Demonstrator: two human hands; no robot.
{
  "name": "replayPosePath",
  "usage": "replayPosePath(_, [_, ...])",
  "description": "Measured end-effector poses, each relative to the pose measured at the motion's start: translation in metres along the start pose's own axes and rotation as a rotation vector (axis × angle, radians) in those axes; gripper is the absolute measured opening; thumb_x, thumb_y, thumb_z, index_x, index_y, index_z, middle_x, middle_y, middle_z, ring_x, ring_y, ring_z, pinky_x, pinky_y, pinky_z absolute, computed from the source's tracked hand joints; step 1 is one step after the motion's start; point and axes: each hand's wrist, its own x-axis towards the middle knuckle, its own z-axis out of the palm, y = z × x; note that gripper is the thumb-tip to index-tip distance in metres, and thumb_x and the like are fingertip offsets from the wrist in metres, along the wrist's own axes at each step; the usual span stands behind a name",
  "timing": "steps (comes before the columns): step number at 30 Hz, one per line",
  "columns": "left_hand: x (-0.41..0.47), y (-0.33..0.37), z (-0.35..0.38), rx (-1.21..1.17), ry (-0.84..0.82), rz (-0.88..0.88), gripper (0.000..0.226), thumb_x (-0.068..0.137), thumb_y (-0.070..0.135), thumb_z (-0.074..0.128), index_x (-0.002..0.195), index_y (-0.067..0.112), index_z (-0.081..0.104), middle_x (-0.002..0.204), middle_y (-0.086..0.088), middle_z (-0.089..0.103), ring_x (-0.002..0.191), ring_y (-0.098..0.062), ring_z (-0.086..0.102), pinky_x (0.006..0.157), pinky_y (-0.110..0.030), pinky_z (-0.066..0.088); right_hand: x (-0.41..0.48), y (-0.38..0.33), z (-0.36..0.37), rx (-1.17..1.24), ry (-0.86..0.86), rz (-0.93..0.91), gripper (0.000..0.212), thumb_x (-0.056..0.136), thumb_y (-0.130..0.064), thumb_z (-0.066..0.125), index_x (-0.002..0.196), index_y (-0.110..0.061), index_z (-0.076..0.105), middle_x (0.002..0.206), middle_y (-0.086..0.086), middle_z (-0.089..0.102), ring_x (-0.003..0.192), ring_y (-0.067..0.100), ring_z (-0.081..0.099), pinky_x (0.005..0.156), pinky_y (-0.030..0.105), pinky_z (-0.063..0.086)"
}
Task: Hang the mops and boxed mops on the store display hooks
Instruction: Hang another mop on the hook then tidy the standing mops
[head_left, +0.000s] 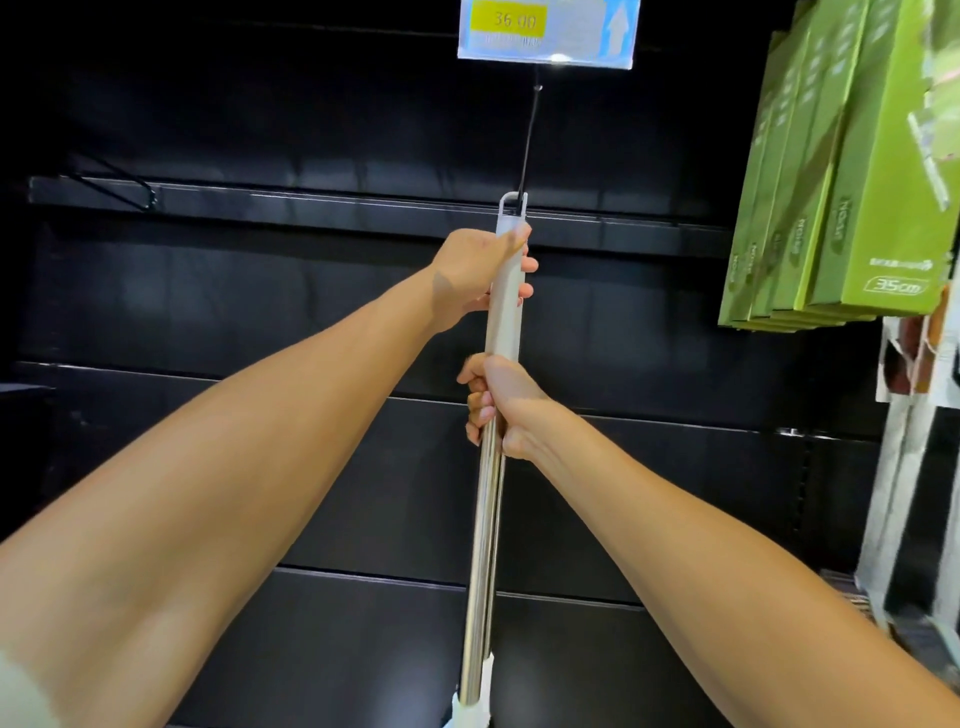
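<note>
Mop handle (503, 322) held up at the display hook (528, 143), both hands gripping it, centre of frame.

Left hand (480, 273) is the upper one: fingers curled round the top of the handle, thumb up along the white end cap (508, 222), fingertips visible on the right side of the pole. Right hand (506, 408) is lower, fist closed round the metal shaft. The shaft looks like two steel tubes side by side, running down to the bottom edge; mop head is out of frame. Cap's hanging loop sits right at the tip of the black hook. Can't tell if it's threaded on. Price tag (548, 31) reading 36.00 hangs above the hook, top centre. Green boxed mops (852, 182) marked 35cm hang in a row, upper right, well apart from the handle. Second black hook (117, 182) is at upper left on the black back panel (311, 130).
</note>
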Motion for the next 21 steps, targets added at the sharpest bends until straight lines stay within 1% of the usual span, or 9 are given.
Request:
replayPosePath(2, [0.008,-0.007,0.0,0.012,0.002,0.006,0.043,0.103,0.041,0.061,0.123,0.004,0.068,0.105,-0.008,0.077,0.077,-0.02,0.07,0.079,-0.037,0.066,0.008,0.001,-0.002,0.007,-0.016,-0.004,0.027,0.09,-0.015,0.06,0.067,-0.017,0.046,0.05,-0.003,0.037,0.039,0.008,0.033,0.05,0.022,0.043])
replayPosePath(5, [0.019,-0.015,0.001,0.039,0.025,0.013,0.042,0.103,0.043,0.061,0.122,0.006,0.069,0.106,-0.008,0.078,0.077,-0.02,0.072,0.07,-0.03,0.064,0.017,0.001,-0.005,0.008,-0.032,0.003,0.026,0.091,-0.017,0.061,0.07,-0.018,0.046,0.049,-0.004,0.037,0.04,0.007,0.033,0.05,0.023,0.043])
replayPosePath(8, [0.026,-0.02,0.001,0.039,0.042,0.005,0.042,0.102,0.044,0.062,0.12,0.007,0.07,0.105,-0.008,0.079,0.076,-0.02,0.075,0.071,-0.033,0.065,0.023,0.001,-0.009,0.029,-0.053,0.025,0.031,0.09,-0.016,0.063,0.065,-0.019,0.044,0.052,-0.004,0.037,0.042,0.007,0.033,0.052,0.022,0.041])
replayPosePath(11, [0.027,-0.021,0.002,0.035,0.052,0.014,0.04,0.102,0.043,0.063,0.119,0.008,0.07,0.104,-0.007,0.08,0.076,-0.02,0.076,0.075,-0.036,0.066,0.025,0.0,-0.012,-0.001,-0.073,0.039,0.035,0.09,-0.018,0.065,0.061,-0.02,0.045,0.052,-0.004,0.041,0.042,0.008,0.037,0.055,0.024,0.045])
replayPosePath(13, [0.027,-0.022,0.002,0.029,0.06,0.011,0.038,0.102,0.042,0.063,0.119,0.009,0.07,0.104,-0.007,0.079,0.077,-0.02,0.076,0.077,-0.037,0.067,0.025,0.0,-0.013,-0.028,-0.072,0.039,0.034,0.091,-0.021,0.066,0.062,-0.02,0.048,0.052,-0.003,0.045,0.044,0.009,0.043,0.063,0.027,0.052])
replayPosePath(15, [0.026,-0.022,0.002,0.023,0.067,0.003,0.037,0.101,0.042,0.065,0.119,0.009,0.07,0.104,-0.008,0.079,0.078,-0.021,0.077,0.075,-0.036,0.067,0.023,0.0,-0.013,-0.042,-0.087,0.039,0.031,0.091,-0.024,0.067,0.064,-0.019,0.051,0.057,-0.002,0.05,0.05,0.011,0.052,0.079,0.033,0.058])
replayPosePath(18, [0.022,-0.02,0.002,0.044,0.068,0.014,0.035,0.101,0.042,0.065,0.118,0.012,0.068,0.106,-0.009,0.078,0.079,-0.021,0.078,0.07,-0.032,0.066,0.019,0.001,-0.012,-0.069,-0.116,0.035,0.029,0.09,-0.032,0.068,0.067,-0.018,0.057,0.066,0.001,0.06,0.066,0.016,0.066,0.1,0.041,0.056])
replayPosePath(19, [0.021,-0.019,0.001,0.048,0.063,0.02,0.031,0.101,0.041,0.065,0.116,0.013,0.067,0.108,-0.009,0.077,0.08,-0.021,0.078,0.068,-0.031,0.065,0.018,0.002,-0.012,-0.075,-0.115,0.024,0.027,0.089,-0.035,0.069,0.071,-0.017,0.061,0.071,0.002,0.064,0.072,0.018,0.069,0.103,0.043,0.055])
replayPosePath(21, [0.017,-0.018,0.001,0.041,0.059,0.029,0.022,0.101,0.036,0.067,0.11,0.016,0.065,0.109,-0.01,0.075,0.087,-0.024,0.079,0.071,-0.032,0.066,0.018,0.007,-0.012,-0.069,-0.087,-0.011,0.025,0.088,-0.038,0.071,0.089,-0.013,0.071,0.082,0.005,0.074,0.083,0.022,0.076,0.102,0.046,0.056])
